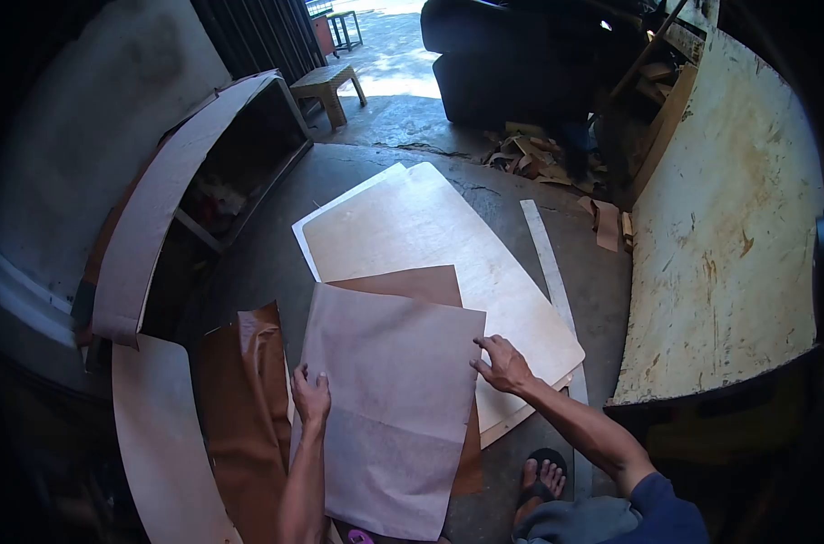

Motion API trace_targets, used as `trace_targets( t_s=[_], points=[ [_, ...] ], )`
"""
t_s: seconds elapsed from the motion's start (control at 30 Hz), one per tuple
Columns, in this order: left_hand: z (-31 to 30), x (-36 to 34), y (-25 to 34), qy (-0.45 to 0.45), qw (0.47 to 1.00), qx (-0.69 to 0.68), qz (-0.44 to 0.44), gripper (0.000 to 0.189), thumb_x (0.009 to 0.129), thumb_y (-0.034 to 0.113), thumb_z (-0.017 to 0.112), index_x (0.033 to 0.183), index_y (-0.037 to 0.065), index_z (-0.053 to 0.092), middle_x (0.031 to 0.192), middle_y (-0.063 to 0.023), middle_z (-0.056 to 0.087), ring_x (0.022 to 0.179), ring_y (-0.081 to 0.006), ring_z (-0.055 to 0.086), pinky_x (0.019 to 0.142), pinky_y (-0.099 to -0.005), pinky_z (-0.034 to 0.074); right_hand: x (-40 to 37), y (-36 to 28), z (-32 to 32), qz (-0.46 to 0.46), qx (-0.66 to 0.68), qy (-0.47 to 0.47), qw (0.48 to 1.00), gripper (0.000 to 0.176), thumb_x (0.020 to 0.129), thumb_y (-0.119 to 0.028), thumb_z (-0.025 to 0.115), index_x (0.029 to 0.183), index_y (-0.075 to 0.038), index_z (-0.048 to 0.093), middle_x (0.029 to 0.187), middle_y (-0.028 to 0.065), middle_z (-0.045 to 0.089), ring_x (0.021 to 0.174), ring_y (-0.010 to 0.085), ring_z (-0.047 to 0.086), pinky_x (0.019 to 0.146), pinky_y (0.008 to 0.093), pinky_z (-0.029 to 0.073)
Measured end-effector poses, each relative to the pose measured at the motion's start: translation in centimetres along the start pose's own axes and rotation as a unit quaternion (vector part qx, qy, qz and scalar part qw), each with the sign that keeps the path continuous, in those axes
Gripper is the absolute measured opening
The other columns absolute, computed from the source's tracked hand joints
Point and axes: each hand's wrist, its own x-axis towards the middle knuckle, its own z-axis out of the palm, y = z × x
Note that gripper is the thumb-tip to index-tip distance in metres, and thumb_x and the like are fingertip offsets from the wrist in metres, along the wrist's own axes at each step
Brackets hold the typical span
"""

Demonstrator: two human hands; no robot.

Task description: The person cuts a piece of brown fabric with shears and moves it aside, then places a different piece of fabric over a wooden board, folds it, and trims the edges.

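Note:
A large sheet with a pale pinkish face [389, 381] lies in front of me, with a faint crease across its lower half. My left hand [311, 397] is at its left edge, thumb over the pale face and fingers apart. At the right edge, the fingertips of my right hand [504, 364] touch the sheet, with thumb and forefinger apart. Under the pale sheet, a brown sheet [421, 283] shows at the top and lower right. Both overlap light wooden boards [448, 231] stacked on the floor. Folded brown leather-like material [248, 408] lies left of my left hand.
A long metal strip [548, 258] runs along the boards' right side. An open-fronted cabinet frame [149, 218] stands left, above a pale curved panel [162, 435]. A stained panel [725, 245] stands right. Scraps [534, 154] and a stool [328, 89] are farther back. My sandalled foot [541, 480] is close.

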Motion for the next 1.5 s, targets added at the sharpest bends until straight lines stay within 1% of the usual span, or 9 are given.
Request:
trace_targets(
  t_s=[0.17, 0.27, 0.37, 0.53, 0.83, 1.1, 1.13, 1.23, 1.5],
  points=[
    [-1.0, -20.4, -3.3, 0.044, 0.966, 0.112, -0.228, 0.059, 0.078, 0.017, 0.069, 0.128, 0.0, 0.043, 0.127, -0.0275, 0.042, 0.123, -0.0449, 0.038, 0.104, -0.0515, 0.033, 12.0, 0.0, 1.1, -0.015, -0.06, -0.04, 0.997, 0.057, 0.085, -0.035, 0.071, 0.128, -0.003, 0.052, 0.128, 0.0222, 0.053, 0.119, 0.0392, 0.053, 0.098, 0.0508, 0.047],
    [-2.0, -29.3, -7.3, 0.084, 0.877, 0.148, -0.449, 0.059, 0.077, 0.018, 0.074, 0.125, 0.002, 0.045, 0.123, -0.0229, 0.048, 0.116, -0.0366, 0.046, 0.095, -0.0497, 0.04, 14.5, -0.3, 4.8, 0.072, -0.19, 0.01, 0.979, 0.038, 0.085, -0.035, 0.068, 0.112, -0.009, 0.063, 0.107, 0.017, 0.061, 0.106, 0.0338, 0.059, 0.091, 0.0547, 0.047],
    [-2.0, -29.8, -7.6, 0.081, 0.856, 0.1, -0.5, 0.057, 0.079, 0.019, 0.074, 0.126, 0.003, 0.045, 0.12, -0.0218, 0.05, 0.114, -0.036, 0.049, 0.093, -0.0486, 0.041, 17.3, 1.4, 5.7, 0.022, -0.193, -0.159, 0.968, 0.022, 0.088, -0.03, 0.057, 0.099, -0.017, 0.07, 0.093, 0.0116, 0.067, 0.098, 0.0329, 0.062, 0.087, 0.0539, 0.047],
    [-2.0, -30.1, -7.4, 0.052, 0.812, -0.043, -0.58, 0.054, 0.083, 0.02, 0.072, 0.128, 0.006, 0.047, 0.114, -0.0189, 0.056, 0.107, -0.0345, 0.055, 0.088, -0.046, 0.046, 21.9, -2.8, 2.8, -0.123, -0.177, -0.028, 0.976, 0.023, 0.081, -0.027, 0.066, 0.098, -0.013, 0.068, 0.105, 0.0129, 0.068, 0.1, 0.0342, 0.063, 0.084, 0.0457, 0.052],
    [-1.9, -29.9, -6.9, -0.039, 0.713, -0.336, -0.614, 0.048, 0.09, 0.023, 0.068, 0.132, 0.011, 0.05, 0.103, -0.0138, 0.066, 0.095, -0.0319, 0.067, 0.078, -0.0413, 0.055, 27.4, 0.6, 5.1, 0.038, -0.15, -0.115, 0.981, 0.028, 0.085, -0.02, 0.059, 0.112, -0.011, 0.062, 0.111, 0.0212, 0.066, 0.106, 0.0392, 0.064, 0.088, 0.0542, 0.046],
    [0.5, -22.1, -4.2, -0.026, 0.798, -0.322, -0.508, 0.029, 0.088, 0.009, 0.067, 0.115, 0.011, 0.056, 0.118, -0.0058, 0.059, 0.109, -0.0254, 0.054, 0.084, -0.055, 0.043, 20.9, 10.4, -3.9, 0.094, -0.163, -0.029, 0.982, 0.028, 0.08, -0.015, 0.062, 0.107, -0.009, 0.069, 0.113, 0.02, 0.062, 0.107, 0.0388, 0.061, 0.093, 0.0462, 0.051],
    [0.2, -20.3, -1.8, 0.02, 0.788, -0.352, -0.505, 0.021, 0.087, 0.01, 0.069, 0.106, 0.008, 0.061, 0.092, -0.0034, 0.063, 0.078, -0.0174, 0.057, 0.059, -0.0369, 0.041, 20.2, 11.8, -4.3, 0.088, -0.147, -0.04, 0.984, 0.028, 0.081, -0.015, 0.062, 0.107, -0.008, 0.068, 0.111, 0.0205, 0.064, 0.106, 0.0389, 0.062, 0.093, 0.0468, 0.051],
    [-0.5, -18.8, -2.5, 0.044, 0.788, -0.41, -0.456, 0.031, 0.088, 0.006, 0.065, 0.118, 0.007, 0.055, 0.111, -0.0076, 0.061, 0.1, -0.0245, 0.059, 0.084, -0.0446, 0.048, 18.1, 11.9, -5.4, 0.119, -0.07, -0.038, 0.99, 0.027, 0.082, -0.016, 0.06, 0.107, -0.009, 0.066, 0.103, 0.0221, 0.068, 0.099, 0.0418, 0.065, 0.09, 0.0477, 0.051],
    [-5.6, -23.7, -8.8, 0.128, 0.747, -0.547, -0.357, 0.04, 0.097, 0.012, 0.051, 0.136, 0.014, 0.045, 0.134, -0.0101, 0.054, 0.123, -0.0337, 0.053, 0.098, -0.0573, 0.048, 19.9, 4.4, -2.4, 0.02, 0.049, -0.06, 0.997, 0.029, 0.083, -0.031, 0.069, 0.101, -0.008, 0.071, 0.105, 0.016, 0.069, 0.1, 0.0341, 0.065, 0.088, 0.0423, 0.052]
  ],
)
